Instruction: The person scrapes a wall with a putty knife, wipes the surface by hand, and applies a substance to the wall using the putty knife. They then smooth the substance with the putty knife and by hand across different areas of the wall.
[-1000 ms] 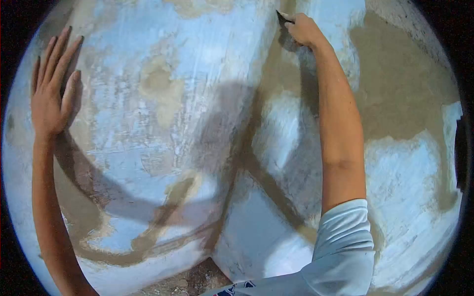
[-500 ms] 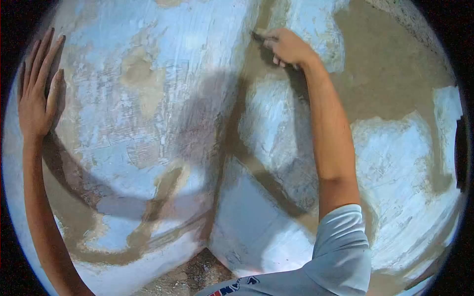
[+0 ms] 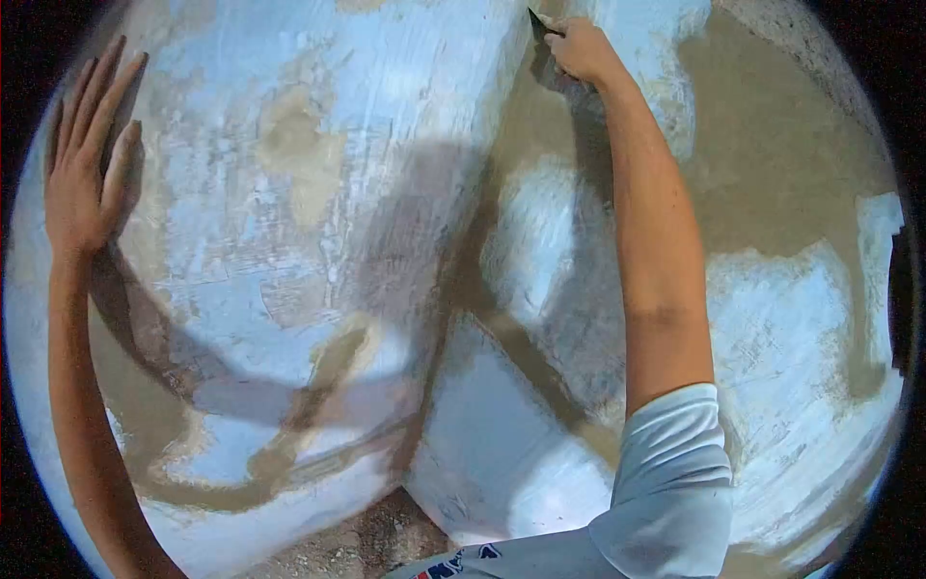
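Note:
My left hand (image 3: pixel 87 174) lies flat against the left wall (image 3: pixel 222 338), its fingers spread and pointing up. Near the top, my right hand (image 3: pixel 577 48) is closed round a small dark pointed tool (image 3: pixel 545 26), perhaps a scraper or putty knife. The tool's tip is at the corner where the two wall faces meet. Brown-grey filler (image 3: pixel 473 261) runs down this corner and spreads over the right wall below my right hand. The tool's handle is hidden in my fingers.
Larger filler patches (image 3: pixel 781 145) cover the upper right wall, between white and bluish painted areas. A diagonal filler strip (image 3: pixel 540 372) crosses the lower right wall. Rough, crumbly ground (image 3: pixel 357 540) shows at the foot of the corner. Shadows of my arms fall across the walls.
My right hand has moved up and slightly right along the corner with the tool. My left hand stays flat on the wall, while the view has shifted a little.

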The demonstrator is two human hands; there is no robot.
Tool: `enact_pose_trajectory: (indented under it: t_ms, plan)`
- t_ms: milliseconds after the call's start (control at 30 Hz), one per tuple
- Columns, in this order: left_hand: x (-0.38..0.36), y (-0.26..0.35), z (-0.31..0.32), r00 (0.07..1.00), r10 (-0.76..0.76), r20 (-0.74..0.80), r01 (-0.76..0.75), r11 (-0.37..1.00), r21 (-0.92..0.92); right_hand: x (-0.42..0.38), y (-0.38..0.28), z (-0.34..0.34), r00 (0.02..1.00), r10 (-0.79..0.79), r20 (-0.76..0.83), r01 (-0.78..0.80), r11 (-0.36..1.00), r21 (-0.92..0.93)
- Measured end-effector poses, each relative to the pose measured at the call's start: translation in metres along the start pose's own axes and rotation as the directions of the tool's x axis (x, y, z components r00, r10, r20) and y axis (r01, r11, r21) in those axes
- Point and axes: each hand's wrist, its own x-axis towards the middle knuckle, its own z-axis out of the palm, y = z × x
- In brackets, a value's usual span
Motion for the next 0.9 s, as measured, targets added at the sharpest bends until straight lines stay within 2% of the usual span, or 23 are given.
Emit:
enact_pose_trajectory:
  t_ms: [133,167,233,433,533,633,700,800,833,900]
  plan:
    - [0.005,-0.006,-0.007,0.994,0.025,0.106,-0.032,0.998,0.06,-0.045,-0.014,0.008,0.998,-0.018,0.056,0.023,0.997,-0.077]
    - [0.004,-0.008,-0.004,0.996,0.034,0.084,-0.034,0.999,-0.005,-0.046,-0.003,0.018,0.998,-0.047,0.039,0.051,0.994,-0.097]
    - [-0.002,-0.011,0.01,0.997,0.016,0.072,-0.012,0.999,-0.047,-0.061,-0.002,0.033,0.988,-0.15,-0.028,0.148,0.986,-0.071]
    - [-0.02,-0.011,0.038,0.982,-0.105,0.156,0.118,0.99,-0.076,-0.092,-0.01,0.039,0.984,-0.18,0.009,0.179,0.968,-0.174]
    - [-0.021,-0.01,0.037,0.985,-0.084,0.15,0.134,0.921,-0.366,-0.107,-0.008,0.045,0.984,-0.167,0.06,0.174,0.975,-0.136]
    - [-0.042,-0.019,0.067,0.966,-0.156,0.205,0.213,0.931,-0.295,-0.13,-0.013,0.053,0.985,-0.157,0.071,0.165,0.98,-0.114]
    - [-0.049,-0.017,0.07,0.958,-0.166,0.234,0.233,0.925,-0.299,-0.143,-0.011,0.062,0.966,-0.258,0.011,0.257,0.957,-0.132]
    - [-0.051,-0.026,0.082,0.951,-0.106,0.291,0.199,0.929,-0.311,-0.168,-0.015,0.072,0.975,-0.221,0.037,0.223,0.973,-0.064]
    - [-0.052,-0.025,0.084,0.949,-0.11,0.295,0.223,0.897,-0.381,-0.175,-0.015,0.076,0.97,-0.235,0.053,0.238,0.971,-0.041]
    - [-0.056,-0.032,0.092,0.955,-0.097,0.282,0.198,0.913,-0.358,-0.193,-0.022,0.082,0.981,-0.173,0.088,0.174,0.985,-0.005]
